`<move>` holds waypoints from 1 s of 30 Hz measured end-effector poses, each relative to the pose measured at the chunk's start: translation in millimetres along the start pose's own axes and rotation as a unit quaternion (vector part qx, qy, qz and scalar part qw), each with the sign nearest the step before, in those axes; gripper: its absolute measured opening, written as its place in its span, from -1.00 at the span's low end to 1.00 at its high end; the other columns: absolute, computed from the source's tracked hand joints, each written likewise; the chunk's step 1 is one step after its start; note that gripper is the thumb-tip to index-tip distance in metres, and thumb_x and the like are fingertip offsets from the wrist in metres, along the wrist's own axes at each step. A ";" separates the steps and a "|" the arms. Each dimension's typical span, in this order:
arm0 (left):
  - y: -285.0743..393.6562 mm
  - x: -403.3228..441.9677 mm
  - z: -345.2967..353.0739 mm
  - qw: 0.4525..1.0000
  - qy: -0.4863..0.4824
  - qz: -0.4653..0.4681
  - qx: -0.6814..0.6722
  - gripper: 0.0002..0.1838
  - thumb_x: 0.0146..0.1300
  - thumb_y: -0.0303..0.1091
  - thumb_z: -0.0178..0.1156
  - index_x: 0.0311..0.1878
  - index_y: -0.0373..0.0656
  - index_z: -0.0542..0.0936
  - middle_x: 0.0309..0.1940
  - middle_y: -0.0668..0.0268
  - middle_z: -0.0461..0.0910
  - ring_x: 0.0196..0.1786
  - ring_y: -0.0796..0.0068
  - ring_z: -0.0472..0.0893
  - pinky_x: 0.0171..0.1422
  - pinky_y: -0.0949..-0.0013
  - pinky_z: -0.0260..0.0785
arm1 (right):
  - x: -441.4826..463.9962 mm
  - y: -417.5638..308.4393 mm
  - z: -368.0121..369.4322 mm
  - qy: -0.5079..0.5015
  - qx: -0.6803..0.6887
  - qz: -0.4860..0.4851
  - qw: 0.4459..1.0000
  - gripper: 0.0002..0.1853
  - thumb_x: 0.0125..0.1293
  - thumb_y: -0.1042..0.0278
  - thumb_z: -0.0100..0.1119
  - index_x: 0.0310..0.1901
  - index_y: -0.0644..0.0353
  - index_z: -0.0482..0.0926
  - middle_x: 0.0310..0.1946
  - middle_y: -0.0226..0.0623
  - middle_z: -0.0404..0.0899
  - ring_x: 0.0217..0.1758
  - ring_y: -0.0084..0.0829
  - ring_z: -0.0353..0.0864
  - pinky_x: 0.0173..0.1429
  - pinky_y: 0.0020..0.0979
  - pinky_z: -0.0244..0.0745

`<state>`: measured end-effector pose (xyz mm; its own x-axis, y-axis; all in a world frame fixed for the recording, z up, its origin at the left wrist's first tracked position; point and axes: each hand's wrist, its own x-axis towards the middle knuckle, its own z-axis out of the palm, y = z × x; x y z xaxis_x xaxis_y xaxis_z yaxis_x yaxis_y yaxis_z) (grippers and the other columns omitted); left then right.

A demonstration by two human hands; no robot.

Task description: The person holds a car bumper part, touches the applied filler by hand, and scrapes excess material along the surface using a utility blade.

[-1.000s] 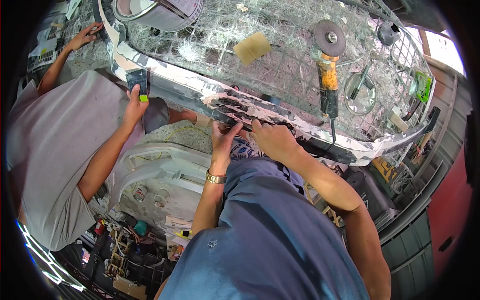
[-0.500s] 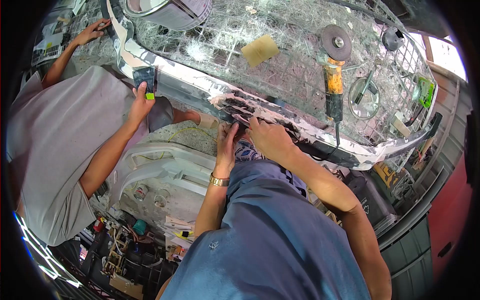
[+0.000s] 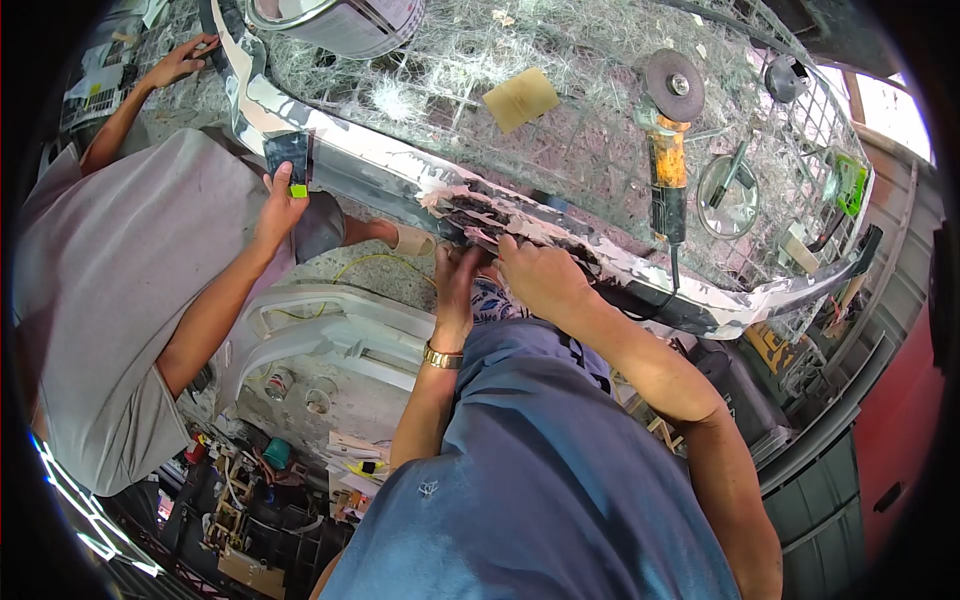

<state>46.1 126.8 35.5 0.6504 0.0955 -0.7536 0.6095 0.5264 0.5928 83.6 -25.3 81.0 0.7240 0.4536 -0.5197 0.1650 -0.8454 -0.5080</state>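
At the curved, patchy black-and-white panel (image 3: pixel 400 169), left hand (image 3: pixel 456 284) and right hand (image 3: pixel 541 279) curl at its edge, probably bracing. Can't tell what's grasped.

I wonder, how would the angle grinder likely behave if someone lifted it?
The angle grinder is probably heavy for its size, given its stout motor body. Its black cord, lying across the bumper, may drag or snag.

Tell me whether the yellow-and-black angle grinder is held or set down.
Set down: the angle grinder lies on the mesh surface, its disc facing up, with nobody gripping it.
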 end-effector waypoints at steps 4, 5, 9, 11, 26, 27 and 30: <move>-7.4 5.8 -8.1 1.000 -0.001 0.012 0.026 -0.72 0.33 -0.36 0.29 -0.09 -0.16 0.36 -0.25 0.32 0.59 -0.25 0.58 0.58 -0.14 0.49 0.45 | -0.1 3.2 2.7 0.003 0.001 -0.005 1.000 -0.67 0.43 0.12 0.05 -0.15 0.29 0.37 -0.49 -0.06 0.62 -0.41 -0.06 0.69 -0.39 -0.14 0.59; -7.7 5.8 -7.9 1.000 -0.002 0.012 0.026 -0.72 0.33 -0.36 0.29 -0.09 -0.16 0.36 -0.25 0.32 0.59 -0.25 0.58 0.58 -0.14 0.49 0.45 | -1.0 2.3 0.5 0.003 0.000 -0.002 1.000 -0.67 0.43 0.11 0.05 -0.15 0.29 0.37 -0.49 -0.06 0.62 -0.41 -0.06 0.69 -0.39 -0.14 0.59; -9.3 5.4 -10.1 1.000 -0.005 0.006 0.025 -0.69 0.30 -0.34 0.33 -0.08 -0.16 0.38 -0.23 0.32 0.61 -0.22 0.56 0.60 -0.13 0.48 0.46 | -2.2 3.9 -0.5 0.006 0.000 -0.005 1.000 -0.66 0.44 0.09 0.04 -0.15 0.28 0.37 -0.49 -0.06 0.61 -0.43 -0.05 0.68 -0.40 -0.14 0.59; -7.1 5.3 -9.3 1.000 -0.010 0.005 0.027 -0.69 0.30 -0.34 0.33 -0.07 -0.15 0.38 -0.23 0.31 0.61 -0.21 0.56 0.60 -0.13 0.48 0.46 | -2.8 4.2 0.2 0.002 0.001 -0.004 1.000 -0.66 0.44 0.09 0.03 -0.15 0.28 0.37 -0.49 -0.06 0.62 -0.43 -0.05 0.68 -0.41 -0.13 0.58; -11.4 8.3 -12.6 0.998 0.003 -0.006 0.068 -0.56 0.19 -0.35 0.43 -0.03 -0.17 0.36 -0.19 0.32 0.56 -0.16 0.59 0.55 -0.05 0.50 0.43 | -13.1 15.8 0.9 -0.008 -0.005 -0.016 1.000 -0.68 0.45 0.12 0.02 -0.13 0.27 0.36 -0.47 -0.08 0.61 -0.42 -0.07 0.68 -0.40 -0.13 0.58; -11.4 8.6 -10.5 0.997 -0.002 0.009 0.079 -0.55 0.18 -0.35 0.44 -0.02 -0.17 0.35 -0.19 0.32 0.56 -0.16 0.58 0.55 -0.05 0.50 0.43 | -14.4 16.7 1.2 -0.014 0.000 -0.010 1.000 -0.68 0.45 0.12 0.03 -0.13 0.27 0.36 -0.45 -0.08 0.61 -0.42 -0.08 0.68 -0.39 -0.13 0.58; -9.7 5.5 -4.4 0.995 -0.019 0.020 0.096 -0.51 0.18 -0.35 0.44 0.01 -0.19 0.33 -0.20 0.31 0.56 -0.16 0.57 0.55 -0.03 0.49 0.43 | -19.0 19.6 -1.8 -0.003 -0.016 -0.012 1.000 -0.69 0.44 0.14 0.04 -0.13 0.28 0.36 -0.39 -0.12 0.60 -0.39 -0.10 0.68 -0.39 -0.15 0.59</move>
<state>41.7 126.0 24.3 0.6901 0.0785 -0.7194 0.6564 0.3508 0.6679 74.3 -51.0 82.2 0.7158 0.4759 -0.5110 0.2048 -0.8427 -0.4979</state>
